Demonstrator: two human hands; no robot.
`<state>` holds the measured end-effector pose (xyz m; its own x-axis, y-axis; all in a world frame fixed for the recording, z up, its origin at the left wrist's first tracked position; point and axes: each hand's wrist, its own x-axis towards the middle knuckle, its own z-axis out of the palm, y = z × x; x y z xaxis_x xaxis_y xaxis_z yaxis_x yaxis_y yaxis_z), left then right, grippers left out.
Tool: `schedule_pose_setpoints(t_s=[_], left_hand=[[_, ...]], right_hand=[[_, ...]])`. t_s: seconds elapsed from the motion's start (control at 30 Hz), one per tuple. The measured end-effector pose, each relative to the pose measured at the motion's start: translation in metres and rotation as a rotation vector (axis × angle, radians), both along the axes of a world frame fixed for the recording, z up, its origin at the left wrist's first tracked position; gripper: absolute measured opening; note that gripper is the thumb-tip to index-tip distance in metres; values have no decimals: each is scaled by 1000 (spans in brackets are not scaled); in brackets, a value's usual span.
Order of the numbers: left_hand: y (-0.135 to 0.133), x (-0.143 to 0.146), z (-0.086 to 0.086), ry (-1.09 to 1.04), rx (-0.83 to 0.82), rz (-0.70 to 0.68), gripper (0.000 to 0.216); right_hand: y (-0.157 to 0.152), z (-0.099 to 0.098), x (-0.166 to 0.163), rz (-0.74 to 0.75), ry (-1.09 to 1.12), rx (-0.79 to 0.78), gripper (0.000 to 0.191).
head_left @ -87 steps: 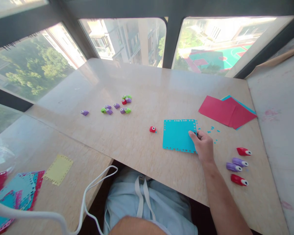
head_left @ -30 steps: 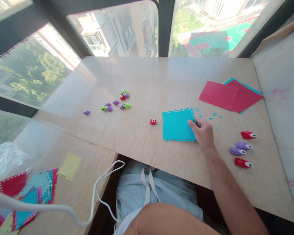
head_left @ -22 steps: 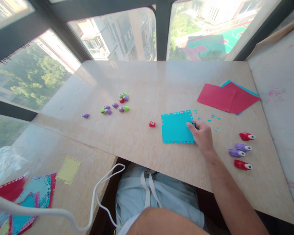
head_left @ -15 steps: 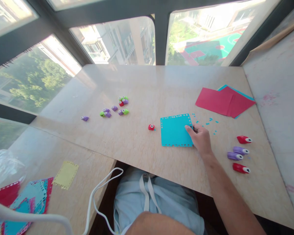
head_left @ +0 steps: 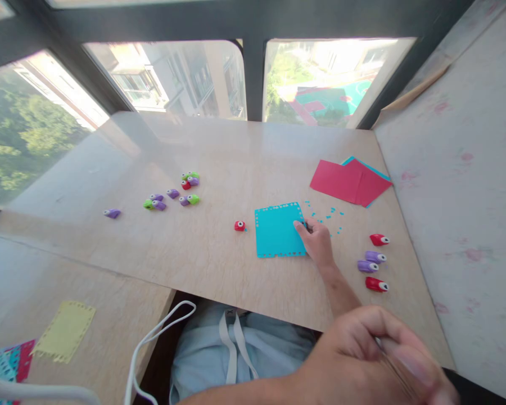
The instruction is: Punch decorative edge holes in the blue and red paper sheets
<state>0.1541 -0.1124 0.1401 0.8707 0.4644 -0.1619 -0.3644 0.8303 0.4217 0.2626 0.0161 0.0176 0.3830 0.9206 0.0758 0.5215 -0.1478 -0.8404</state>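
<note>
A blue sheet of paper [head_left: 278,230] with small holes punched along its edges lies on the table. My right hand [head_left: 318,242] grips its right edge, thumb on top. A small dark spot shows between thumb and fingers; what it belongs to is hidden. My left hand [head_left: 388,360], close to the camera and somewhat blurred, crosses in front of my right forearm with its fingers curled together. Whether anything is inside it I cannot make out. Left of the sheet sits a small red craft punch [head_left: 240,225]. Blue paper bits [head_left: 329,212] are scattered to the right.
Red and purple punches [head_left: 376,240] stand at the right. Several green, purple and red punches [head_left: 172,193] are grouped at the left. Red sheets [head_left: 341,181] lie at the back right. A yellow punched sheet [head_left: 65,331] and a white cable [head_left: 141,337] are at lower left.
My left hand has come up into view at the lower right, over my right forearm. The camera view has turned right. My right hand keeps its grip on the blue sheet.
</note>
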Motion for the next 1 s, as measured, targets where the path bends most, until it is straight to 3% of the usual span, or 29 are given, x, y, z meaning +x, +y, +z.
schedule_pose_setpoints(t_s=[0.1, 0.27, 1.0], left_hand=[[18, -11, 4, -7, -166, 109, 47], [21, -25, 2, -3, -275, 72, 37], [30, -34, -4, 22, -397, 27, 28]], right_hand=[[1, -1, 0, 6, -11, 1, 35], [1, 0, -1, 2, -17, 13, 35], [1, 2, -2, 13, -26, 11, 37]])
